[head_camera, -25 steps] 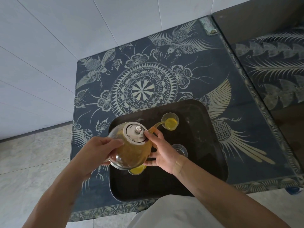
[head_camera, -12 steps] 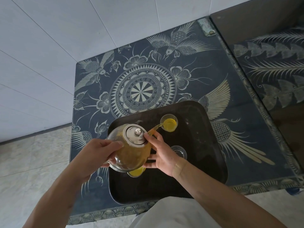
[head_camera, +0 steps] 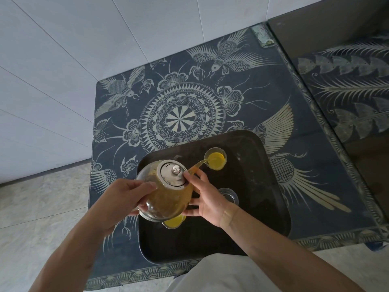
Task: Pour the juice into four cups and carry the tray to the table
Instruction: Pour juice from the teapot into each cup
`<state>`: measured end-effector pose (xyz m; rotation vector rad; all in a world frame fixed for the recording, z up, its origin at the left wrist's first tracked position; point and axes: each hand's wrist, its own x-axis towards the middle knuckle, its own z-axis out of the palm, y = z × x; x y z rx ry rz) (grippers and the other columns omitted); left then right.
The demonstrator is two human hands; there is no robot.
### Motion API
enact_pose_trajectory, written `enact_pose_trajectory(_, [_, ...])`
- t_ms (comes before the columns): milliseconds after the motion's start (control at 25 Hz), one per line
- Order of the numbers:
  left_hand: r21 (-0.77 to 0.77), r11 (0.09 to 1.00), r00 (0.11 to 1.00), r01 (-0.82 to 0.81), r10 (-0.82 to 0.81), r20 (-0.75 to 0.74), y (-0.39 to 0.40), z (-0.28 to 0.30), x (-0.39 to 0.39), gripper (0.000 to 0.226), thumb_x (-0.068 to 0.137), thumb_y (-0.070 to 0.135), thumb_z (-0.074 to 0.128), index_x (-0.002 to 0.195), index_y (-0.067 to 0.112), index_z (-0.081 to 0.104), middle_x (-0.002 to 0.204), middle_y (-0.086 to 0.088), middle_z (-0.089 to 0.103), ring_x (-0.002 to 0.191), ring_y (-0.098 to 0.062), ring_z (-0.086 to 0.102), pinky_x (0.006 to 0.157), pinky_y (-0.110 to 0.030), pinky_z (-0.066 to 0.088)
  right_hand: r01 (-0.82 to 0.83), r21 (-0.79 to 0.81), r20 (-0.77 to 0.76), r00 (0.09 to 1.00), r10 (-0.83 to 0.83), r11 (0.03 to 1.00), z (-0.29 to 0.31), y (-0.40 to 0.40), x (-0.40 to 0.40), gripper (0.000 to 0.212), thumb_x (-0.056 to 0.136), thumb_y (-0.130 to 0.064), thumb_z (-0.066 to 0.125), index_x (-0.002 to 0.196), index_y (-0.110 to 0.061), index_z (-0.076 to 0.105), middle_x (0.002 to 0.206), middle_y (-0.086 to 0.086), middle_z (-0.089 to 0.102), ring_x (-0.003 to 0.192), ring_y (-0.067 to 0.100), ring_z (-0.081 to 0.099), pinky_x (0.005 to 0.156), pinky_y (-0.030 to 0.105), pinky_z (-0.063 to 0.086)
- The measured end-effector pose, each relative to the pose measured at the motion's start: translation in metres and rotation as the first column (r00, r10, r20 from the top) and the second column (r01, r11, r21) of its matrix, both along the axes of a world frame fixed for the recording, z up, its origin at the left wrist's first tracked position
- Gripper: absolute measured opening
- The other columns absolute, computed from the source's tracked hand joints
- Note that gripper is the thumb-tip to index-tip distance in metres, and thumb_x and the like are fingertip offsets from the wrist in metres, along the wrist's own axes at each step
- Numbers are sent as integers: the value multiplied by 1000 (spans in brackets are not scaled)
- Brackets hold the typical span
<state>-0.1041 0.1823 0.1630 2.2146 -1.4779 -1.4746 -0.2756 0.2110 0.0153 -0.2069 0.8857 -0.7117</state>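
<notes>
A glass teapot (head_camera: 168, 199) of orange juice with a steel lid (head_camera: 172, 173) is tilted over a black tray (head_camera: 263, 218). My left hand (head_camera: 124, 199) grips its left side. My right hand (head_camera: 204, 199) supports its right side, one finger pressing the lid. Juice streams from the spout into the far glass cup (head_camera: 215, 159), which holds a good deal of juice. An empty glass cup (head_camera: 228, 196) stands right of my right hand. A juice-filled cup (head_camera: 173, 222) shows partly under the teapot. A fourth cup is hidden.
The tray rests on a dark blue table (head_camera: 181, 119) patterned with birds and a mandala, set against a white tiled wall (head_camera: 84, 49). A second patterned table (head_camera: 353, 98) adjoins on the right. Grey floor tiles (head_camera: 37, 218) lie to the left.
The far cup has filled further with juice. Both hands and the teapot hold almost the same tilted position.
</notes>
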Motion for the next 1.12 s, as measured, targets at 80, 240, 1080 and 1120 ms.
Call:
enact_pose_trajectory(80, [-1, 1000, 1000, 6, -6, 0, 0, -1, 1, 51, 90, 30, 66, 41, 17, 63, 54, -10, 55, 43, -9, 47, 62, -31, 44, 1, 2, 0, 1000, -1, 1000, 0, 0, 0, 62, 83, -56, 72, 137, -47, 42, 138, 2, 58, 125, 39, 58, 97, 59, 54])
enact_pose_trajectory(240, [5, 1000, 1000, 6, -6, -16, 0, -2, 1, 51, 90, 30, 66, 40, 17, 62, 52, -9, 53, 39, -6, 45, 58, -29, 42, 5, 2, -1, 1000, -5, 1000, 1, 0, -1, 63, 83, -55, 72, 137, -47, 42, 138, 2, 58, 124, 39, 59, 98, 59, 53])
enact_pose_trajectory(1080, [-10, 1000, 1000, 12, -12, -17, -3, -8, 4, 50, 90, 31, 66, 44, 15, 58, 55, -12, 55, 40, -8, 46, 67, -34, 46, 6, 18, -21, 1000, -5, 1000, 1, -2, -2, 57, 86, -53, 70, 136, -46, 43, 136, 2, 60, 124, 38, 59, 101, 62, 50])
enact_pose_trajectory(1120, [-12, 1000, 1000, 10, -10, -20, -4, -8, 4, 48, 90, 31, 66, 45, 14, 59, 56, -13, 55, 41, -9, 46, 69, -36, 48, 6, 19, -26, 1000, -5, 1000, 1, -3, -2, 57, 86, -53, 70, 136, -47, 43, 136, 1, 60, 124, 38, 59, 102, 63, 50])
